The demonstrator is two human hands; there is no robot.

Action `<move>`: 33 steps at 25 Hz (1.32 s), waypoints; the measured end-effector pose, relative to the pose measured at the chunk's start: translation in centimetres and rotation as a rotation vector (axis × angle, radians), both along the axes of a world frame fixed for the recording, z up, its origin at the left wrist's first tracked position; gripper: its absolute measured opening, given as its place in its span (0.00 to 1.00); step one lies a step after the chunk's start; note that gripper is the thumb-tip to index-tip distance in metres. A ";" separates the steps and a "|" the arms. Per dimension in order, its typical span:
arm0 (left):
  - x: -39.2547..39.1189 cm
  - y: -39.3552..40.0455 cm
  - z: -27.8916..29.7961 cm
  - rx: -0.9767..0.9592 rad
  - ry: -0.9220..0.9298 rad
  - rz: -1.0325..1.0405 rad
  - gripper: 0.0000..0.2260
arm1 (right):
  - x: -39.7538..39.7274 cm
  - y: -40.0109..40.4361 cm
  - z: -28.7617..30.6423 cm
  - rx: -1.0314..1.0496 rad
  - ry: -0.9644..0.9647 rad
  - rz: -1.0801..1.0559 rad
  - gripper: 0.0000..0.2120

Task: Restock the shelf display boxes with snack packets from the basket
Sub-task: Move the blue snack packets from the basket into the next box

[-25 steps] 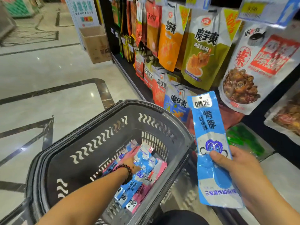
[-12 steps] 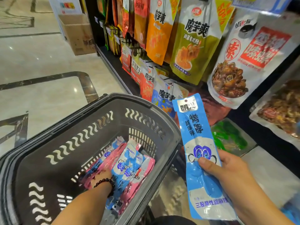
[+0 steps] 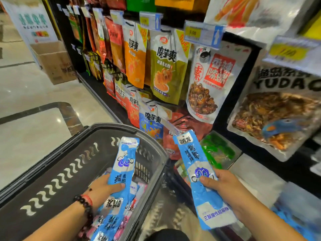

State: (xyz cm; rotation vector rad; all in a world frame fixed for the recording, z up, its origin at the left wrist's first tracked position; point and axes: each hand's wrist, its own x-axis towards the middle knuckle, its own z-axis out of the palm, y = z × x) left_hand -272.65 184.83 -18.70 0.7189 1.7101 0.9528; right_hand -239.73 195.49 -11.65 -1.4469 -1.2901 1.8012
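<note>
A dark grey shopping basket (image 3: pixel 57 159) sits at lower left with several blue and pink snack packets (image 3: pixel 111 221) inside. My left hand (image 3: pixel 104 189) grips a long blue packet (image 3: pixel 126 158) and holds it upright above the basket's contents. My right hand (image 3: pixel 224 185) holds a second long blue packet (image 3: pixel 194 164) by its middle, tilted, to the right of the basket and in front of the low shelf. A green-filled display box (image 3: pixel 218 152) lies on the low shelf just behind that packet.
Hanging snack bags fill the shelf: an orange bag (image 3: pixel 134 60), an olive bag (image 3: pixel 168 66), a white-and-red bag (image 3: pixel 212 80). A cardboard box (image 3: pixel 53 63) stands on the marble floor (image 3: pixel 34 133) at the aisle's left. Price tags (image 3: pixel 203 33) jut out above.
My left hand has lifted a blue packet out of the basket's pile. My right hand keeps its packet, and the view has tilted up toward the shelf.
</note>
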 end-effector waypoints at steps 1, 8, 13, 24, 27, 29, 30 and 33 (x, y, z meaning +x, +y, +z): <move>1.3 0.1 1.5 0.027 0.007 -0.028 0.08 | 1.3 0.6 -0.7 -0.023 -0.036 -0.019 0.05; 12.3 2.5 5.1 0.120 -0.110 -0.360 0.21 | 15.6 1.0 -6.4 -0.037 -0.217 -0.389 0.05; 23.1 7.0 0.8 0.073 -0.109 -0.534 0.16 | 23.1 -3.7 -11.2 -0.034 -0.342 -0.772 0.07; 36.1 9.3 -5.3 -0.102 -0.276 -0.482 0.14 | 23.6 -2.4 -18.5 -0.022 -0.329 -1.101 0.29; 35.9 8.7 -5.7 -0.135 -0.292 -0.485 0.15 | 23.8 -1.1 -19.5 -0.048 -0.405 -0.944 0.31; 35.7 8.6 -5.4 -0.155 -0.296 -0.500 0.15 | 23.6 -0.4 -19.7 -0.061 -0.513 -0.816 0.32; 35.6 8.5 -5.3 -0.164 -0.291 -0.519 0.14 | 23.6 -0.3 -19.9 -0.062 -0.610 -0.731 0.32; 35.5 8.6 -5.0 -0.165 -0.267 -0.570 0.14 | 23.8 -0.2 -20.9 -0.070 -0.843 -0.532 0.33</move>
